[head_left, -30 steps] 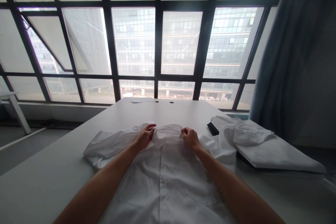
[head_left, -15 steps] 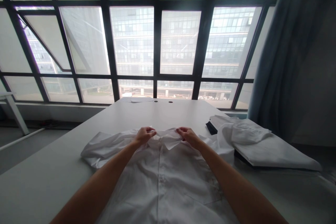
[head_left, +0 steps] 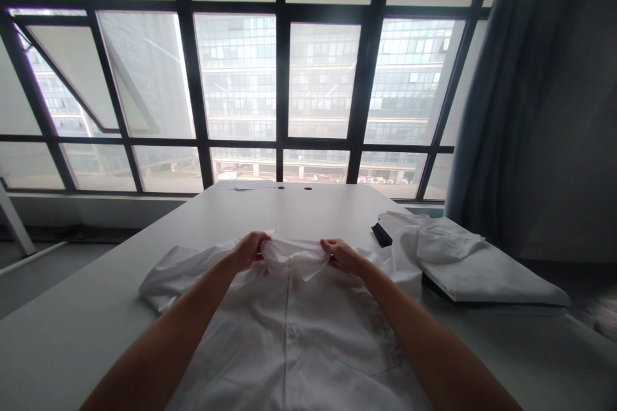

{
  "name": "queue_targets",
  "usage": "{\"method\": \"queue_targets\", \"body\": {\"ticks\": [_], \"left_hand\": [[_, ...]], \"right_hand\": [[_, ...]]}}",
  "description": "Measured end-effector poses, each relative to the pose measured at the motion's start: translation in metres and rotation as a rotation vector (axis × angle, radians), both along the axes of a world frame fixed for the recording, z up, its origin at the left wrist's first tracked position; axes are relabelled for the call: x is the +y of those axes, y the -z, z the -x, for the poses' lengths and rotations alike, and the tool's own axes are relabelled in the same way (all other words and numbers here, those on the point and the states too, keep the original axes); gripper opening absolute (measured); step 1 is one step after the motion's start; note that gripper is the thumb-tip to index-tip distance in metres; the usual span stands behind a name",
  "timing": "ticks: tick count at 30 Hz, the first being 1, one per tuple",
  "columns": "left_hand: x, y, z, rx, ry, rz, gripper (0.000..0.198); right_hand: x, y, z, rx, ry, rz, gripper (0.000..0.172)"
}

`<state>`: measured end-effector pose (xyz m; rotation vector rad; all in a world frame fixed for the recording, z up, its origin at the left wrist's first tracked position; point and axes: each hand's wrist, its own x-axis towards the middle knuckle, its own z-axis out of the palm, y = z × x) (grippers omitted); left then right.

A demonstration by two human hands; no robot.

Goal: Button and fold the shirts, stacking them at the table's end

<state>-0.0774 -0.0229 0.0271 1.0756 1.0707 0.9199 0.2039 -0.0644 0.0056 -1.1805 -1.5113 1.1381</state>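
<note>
A white button-up shirt (head_left: 289,334) lies front side up on the white table, its button placket running toward me. At its far end, the collar (head_left: 296,257) is lifted and spread between my hands. My left hand (head_left: 251,248) pinches the collar's left side, and my right hand (head_left: 340,253) pinches its right side. One sleeve (head_left: 176,273) spreads out to the left, partly behind my left forearm. The other sleeve is mostly hidden behind my right arm.
Folded white garments (head_left: 482,263) with dark cloth beneath them are stacked on the right of the table (head_left: 308,215). Paper sheets (head_left: 241,185) lie at its far edge near two dark round holes. Beyond stand framed windows and a blue-grey curtain (head_left: 501,109).
My left hand has shifted a little left along the collar, so my hands are farther apart and the collar is pulled wider. The view has turned slightly right.
</note>
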Motion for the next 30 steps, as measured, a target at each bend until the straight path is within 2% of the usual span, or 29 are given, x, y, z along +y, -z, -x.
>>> {"method": "queue_targets", "body": {"ticks": [4, 8, 11, 13, 18, 21, 24, 26, 30], "left_hand": [[0.001, 0.000, 0.008, -0.158, 0.160, -0.010, 0.016], [0.001, 0.001, 0.011, -0.281, 0.104, -0.066, 0.024], [0.002, 0.002, 0.011, -0.346, 0.058, -0.138, 0.038], [0.002, 0.002, 0.011, -0.388, 0.059, -0.181, 0.047], [-0.001, 0.002, 0.012, -0.433, 0.138, -0.261, 0.061], [-0.001, 0.002, 0.012, -0.338, 0.155, -0.293, 0.069], [-0.001, 0.005, 0.011, -0.132, 0.182, -0.406, 0.073], [0.000, 0.008, 0.010, 0.079, 0.155, -0.564, 0.065], [-0.001, 0.009, 0.011, 0.512, -0.012, -1.047, 0.048]], "right_hand": [[-0.001, -0.002, -0.003, 0.075, -0.071, 0.064, 0.034], [0.003, -0.005, -0.011, -0.189, -0.026, -0.004, 0.030], [0.005, -0.009, -0.014, -0.338, -0.029, 0.000, 0.034], [0.006, -0.011, -0.015, -0.308, -0.042, 0.045, 0.035], [0.009, -0.011, -0.016, -0.045, -0.001, 0.177, 0.032], [0.010, -0.010, -0.017, 0.133, 0.037, 0.212, 0.030], [0.009, -0.012, -0.016, 0.283, 0.078, 0.223, 0.026], [0.008, -0.014, -0.014, 0.347, 0.081, 0.221, 0.022], [0.006, -0.016, -0.010, 0.405, 0.066, 0.202, 0.020]]}}
